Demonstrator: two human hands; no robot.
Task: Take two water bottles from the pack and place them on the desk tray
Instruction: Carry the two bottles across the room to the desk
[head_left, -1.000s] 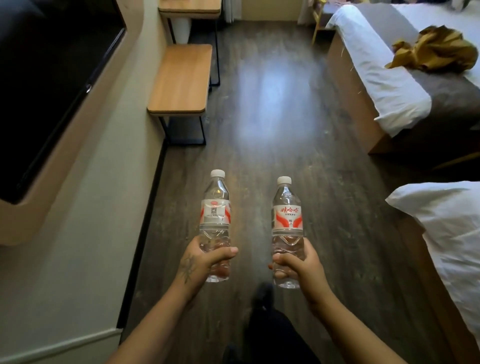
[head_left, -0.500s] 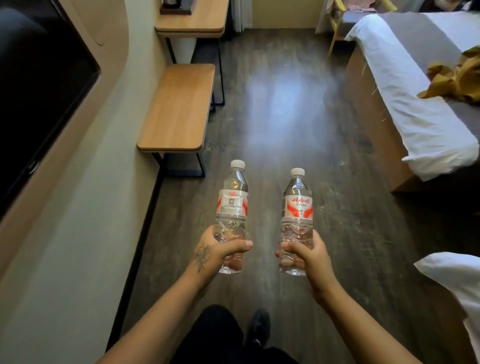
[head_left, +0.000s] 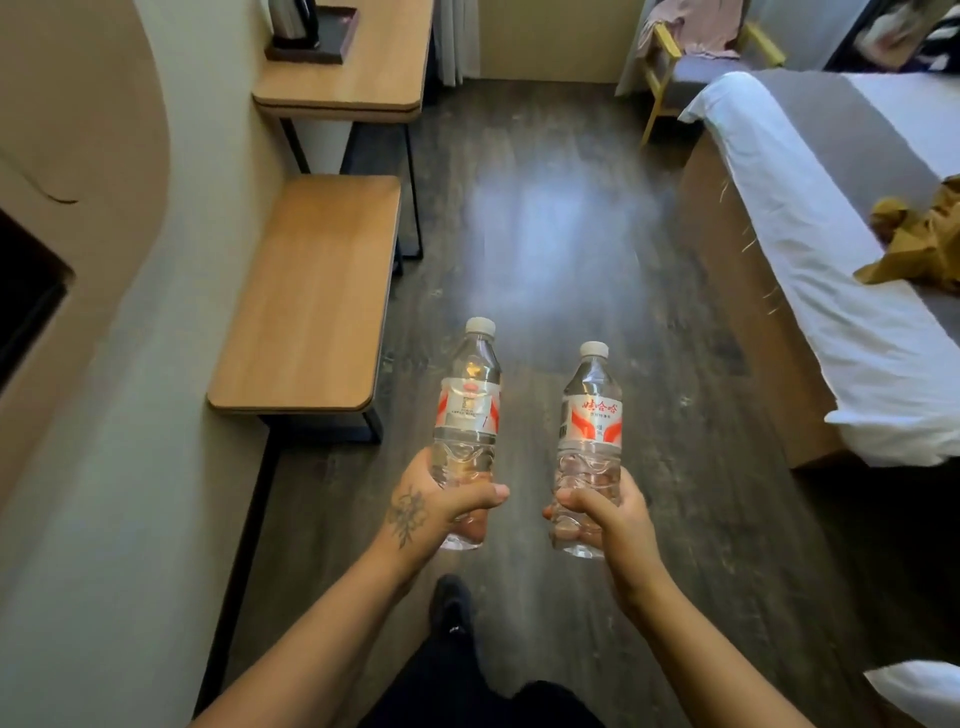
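Step in hand, as we judge it: carrying both bottles to the tray (head_left: 317, 39), which sits on the far table (head_left: 358, 78) against the wall, with a kettle (head_left: 291, 18) standing in it. The pack is not in view.

Left hand (head_left: 441, 506) is clamped round the lower body of the left bottle (head_left: 470, 415); right hand (head_left: 605, 514) is clamped round the lower body of the right bottle (head_left: 592, 431). Both bottles are upright, caps on, apart from each other, and well short of the tray, held over the floor (head_left: 545, 234). A low bench (head_left: 311, 296) lies between the bottles and the tray, along the wall.

To do it well, we think: keep the bottles upright, pass beside the bench, not over it, and set them on the bare part of the tray on the side away from the kettle. Place one at a time, base flat, so that neither knocks the kettle.

Pose: both forearms reach forward and slightly inward, wrists level, thumbs wrapped across the near face of each bottle, fingers hidden behind.
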